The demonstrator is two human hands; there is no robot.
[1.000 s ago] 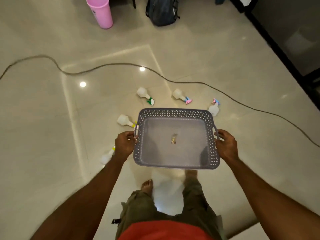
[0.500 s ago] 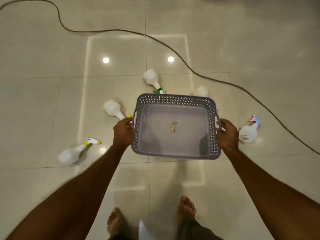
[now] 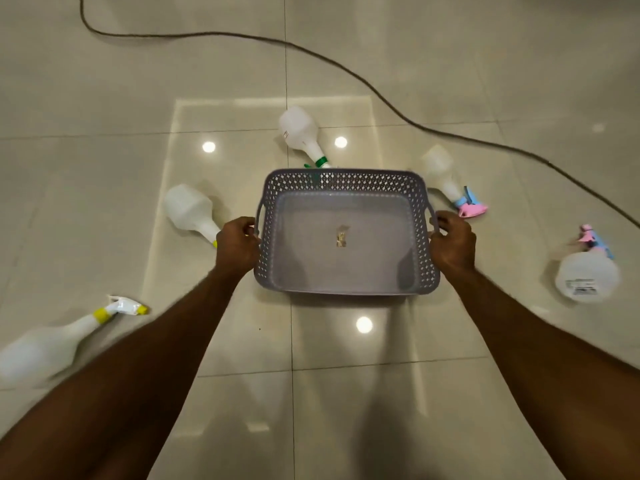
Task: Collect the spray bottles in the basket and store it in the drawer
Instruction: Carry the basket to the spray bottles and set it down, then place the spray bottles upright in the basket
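I hold a grey perforated basket (image 3: 343, 180) over the tiled floor, my left hand (image 3: 237, 245) gripping its left handle and my right hand (image 3: 452, 244) its right one. Only a small label scrap lies inside. Several white spray bottles lie around it. One with a green collar (image 3: 299, 133) is just behind the far rim. One with a yellow collar (image 3: 188, 211) is beside my left hand. A yellow-nozzled one (image 3: 52, 344) lies at the near left. A pink-and-blue-nozzled one (image 3: 446, 176) lies far right. Another (image 3: 587, 275) lies at the right.
A dark cable (image 3: 381, 95) snakes across the floor from the top left to the right edge, behind the bottles. Glossy beige tiles reflect ceiling lights. No drawer is in view.
The view has closed in on the floor and the basket has come lower among the bottles. My feet have left the frame. Both hands keep their hold on the handles.
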